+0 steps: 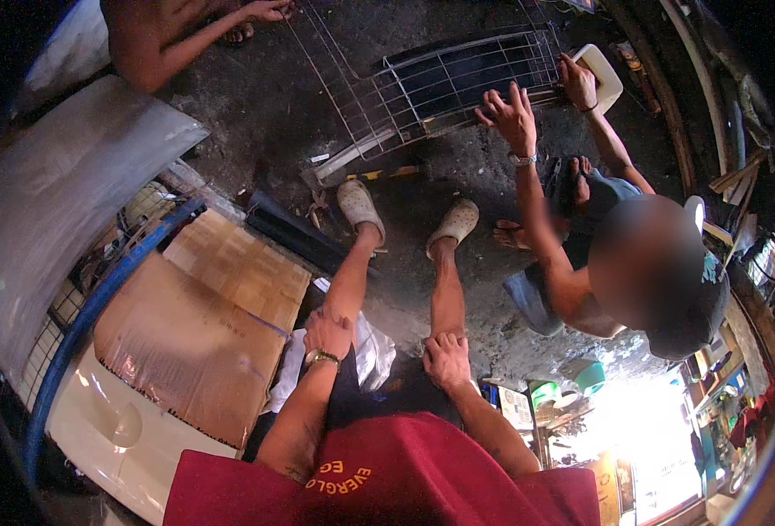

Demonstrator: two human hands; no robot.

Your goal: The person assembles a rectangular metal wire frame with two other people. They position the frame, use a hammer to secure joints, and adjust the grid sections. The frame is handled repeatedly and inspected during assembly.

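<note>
My left hand (328, 333), with a watch on its wrist, rests over my left knee with its fingers laid along it. On my right knee lies my right hand (447, 359), its fingers spread and slightly bent, holding nothing. Beyond my feet, a metal wire frame (471, 83) with a grid of bars lies over the dark floor, out of reach of both hands. A co-worker on the right has one hand (514, 118) raised beside the grid and the other hand (578, 83) at its right end, by a cream plastic piece (602, 77).
Another person's arm (196, 53) reaches toward the frame's far left. To my left are flattened cardboard (181, 342), a blue pipe (98, 307) and a grey sheet (63, 175). A wooden strip (361, 153) lies before my clogs (361, 209). Bright light enters at lower right.
</note>
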